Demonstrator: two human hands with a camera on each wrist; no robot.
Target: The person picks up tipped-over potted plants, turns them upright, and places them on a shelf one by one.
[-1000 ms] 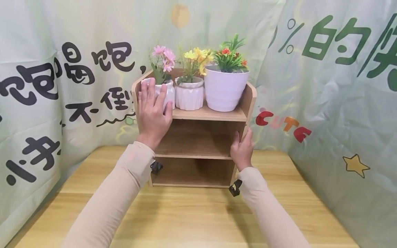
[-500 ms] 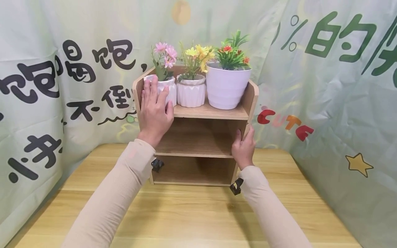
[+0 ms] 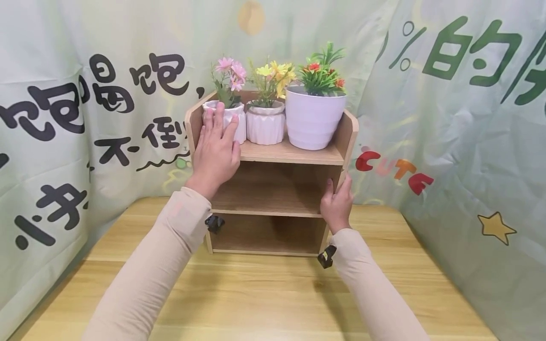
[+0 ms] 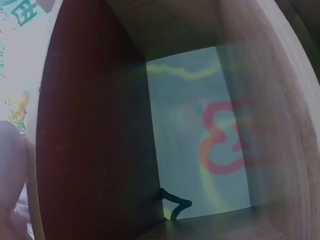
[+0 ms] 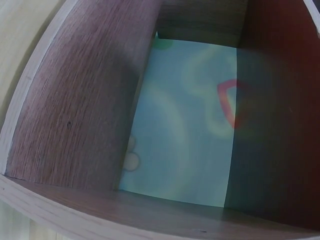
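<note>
In the head view a brown wooden shelf unit (image 3: 266,213) stands on the table with three flower pots on top. My left hand (image 3: 216,156) lies with straight fingers against the front of the left white pot (image 3: 239,124), which holds pink flowers and is partly covered by the hand. Beside it stand a small fluted white pot (image 3: 265,125) with yellow flowers and a larger white pot (image 3: 315,121) with red flowers and green leaves. My right hand (image 3: 337,203) grips the shelf unit's right side panel, thumb at the front edge. Both wrist views look into the unit's compartments.
The light wooden table (image 3: 256,298) spreads out in front of the unit. A printed curtain (image 3: 448,142) hangs close behind and along both sides. Raised side panels (image 3: 349,137) border the top shelf.
The view has shifted slightly. My left hand has pushed a little forward, and the left and middle pots sit slightly farther back on the top shelf. The right hand keeps its grip.
</note>
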